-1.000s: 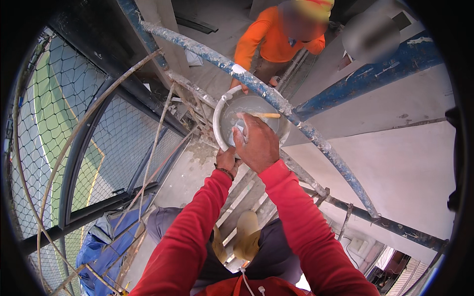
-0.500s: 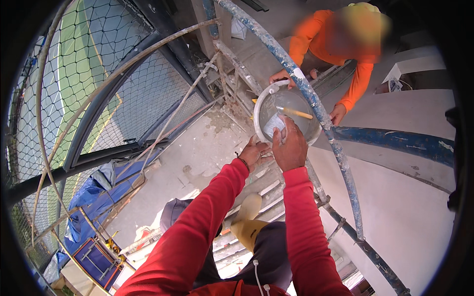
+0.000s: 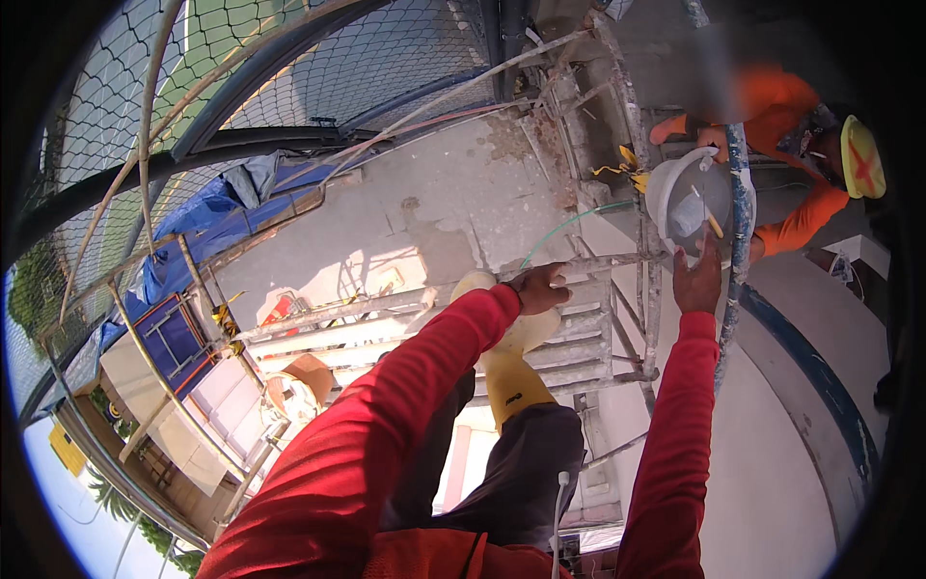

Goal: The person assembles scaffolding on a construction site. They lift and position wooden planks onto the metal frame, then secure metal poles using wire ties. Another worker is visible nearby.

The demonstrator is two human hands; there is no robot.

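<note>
A whitish round bucket (image 3: 658, 198) is at the upper right, held at its rim by the hand (image 3: 714, 142) of another person in orange sleeves. Inside it lie a yellow-handled tool (image 3: 715, 225) and a pale, whitish piece (image 3: 688, 214) whose kind I cannot make out. My right hand (image 3: 698, 282) is at the bucket's near edge, thumb and fingers apart, holding nothing visible; whether it touches the rim is unclear. Left of the bucket and away from it, my left hand (image 3: 538, 289) hovers above the scaffold slats with loosely bent, parted fingers and nothing in them.
A paint-spattered blue pipe (image 3: 739, 193) crosses in front of the bucket. Below me are metal scaffold slats (image 3: 569, 352) and my yellow boot (image 3: 516, 386). Netting (image 3: 386, 68) and a blue tarp (image 3: 207, 217) line the left. A green hose (image 3: 569, 222) runs behind the slats.
My left hand has come away from the bucket toward the left. The whitish piece that was at my right fingers now lies in the bucket. The view has turned, placing the bucket farther right.
</note>
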